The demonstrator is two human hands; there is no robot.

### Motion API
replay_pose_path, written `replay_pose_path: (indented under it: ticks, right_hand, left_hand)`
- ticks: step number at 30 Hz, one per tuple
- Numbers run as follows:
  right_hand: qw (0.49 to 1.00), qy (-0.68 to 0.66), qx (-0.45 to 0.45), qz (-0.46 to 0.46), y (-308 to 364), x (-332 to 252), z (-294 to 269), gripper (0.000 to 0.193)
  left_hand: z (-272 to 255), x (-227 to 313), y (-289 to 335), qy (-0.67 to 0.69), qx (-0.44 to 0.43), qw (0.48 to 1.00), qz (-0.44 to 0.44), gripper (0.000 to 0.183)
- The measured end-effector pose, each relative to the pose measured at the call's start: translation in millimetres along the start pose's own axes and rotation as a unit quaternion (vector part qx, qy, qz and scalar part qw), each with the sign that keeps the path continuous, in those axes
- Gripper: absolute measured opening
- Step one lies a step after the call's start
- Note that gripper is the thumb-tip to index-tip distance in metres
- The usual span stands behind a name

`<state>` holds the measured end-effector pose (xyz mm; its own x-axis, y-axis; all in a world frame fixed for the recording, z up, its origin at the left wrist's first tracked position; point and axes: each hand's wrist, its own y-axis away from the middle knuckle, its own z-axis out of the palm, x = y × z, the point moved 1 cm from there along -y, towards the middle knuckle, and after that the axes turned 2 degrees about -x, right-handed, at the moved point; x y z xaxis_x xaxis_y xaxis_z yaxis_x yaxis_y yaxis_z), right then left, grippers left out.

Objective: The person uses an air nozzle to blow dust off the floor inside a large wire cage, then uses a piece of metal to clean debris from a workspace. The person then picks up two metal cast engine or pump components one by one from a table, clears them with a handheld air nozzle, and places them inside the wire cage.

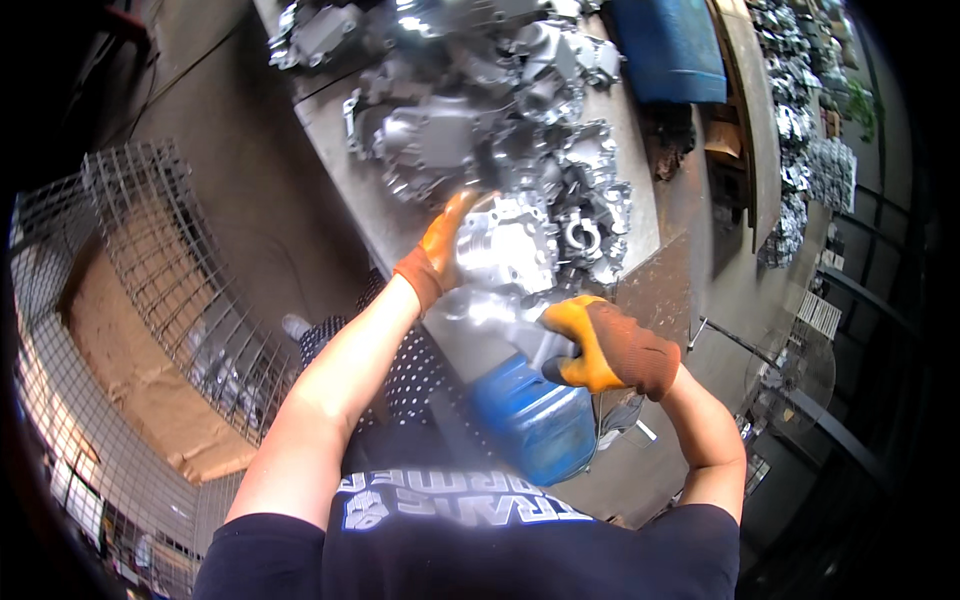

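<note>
Both hands wore knit cloth gloves, orange rubbery coating on palms, brown matt fabric at cuffs: left hand (440, 250), right hand (600, 350). Between them a cast metal housing (510, 245), silvery, bright sheen, rough-cast edges. Just beyond the hands, pile of similar castings (470, 120), grey metal, partly glossy, on a dull scuffed metal table (330, 120). Below the right hand a blue plastic canister (535, 420), smooth, slight gloss. Well left of the left hand a wire mesh cage (150, 220), thin metal, lined with matt brown cardboard (120, 340).
</note>
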<state>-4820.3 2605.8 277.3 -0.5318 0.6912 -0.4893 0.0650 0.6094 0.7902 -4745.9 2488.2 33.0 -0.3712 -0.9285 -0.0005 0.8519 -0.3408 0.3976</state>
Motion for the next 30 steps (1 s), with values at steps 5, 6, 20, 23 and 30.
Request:
replay_pose_path:
  ticks: [5,6,20,23,30]
  right_hand:
    - [0.990,-0.130,-0.059,-0.003,-46.0,-47.8,-1.6,0.048]
    - [0.987,-0.153,-0.036,0.009,-57.2,-60.4,-1.6,0.049]
    - [0.976,-0.146,-0.054,-0.150,-186.6,-243.9,184.1,0.056]
    - [0.961,-0.161,-0.162,-0.159,-226.2,-311.0,232.8,0.055]
    - [0.927,-0.044,-0.249,-0.278,-341.3,-465.4,369.1,0.082]
  left_hand:
    - [6.6,23.2,93.2,0.121,-0.134,0.982,0.048,0.063]
    - [-0.3,27.2,112.6,0.090,-0.118,0.987,0.067,0.063]
    - [-114.8,-26.3,437.3,0.200,-0.061,0.856,0.472,0.050]
    - [-146.4,-26.5,524.0,0.129,0.055,0.863,0.485,0.060]
    - [-238.8,-81.7,676.2,-0.114,0.375,0.770,0.503,0.086]
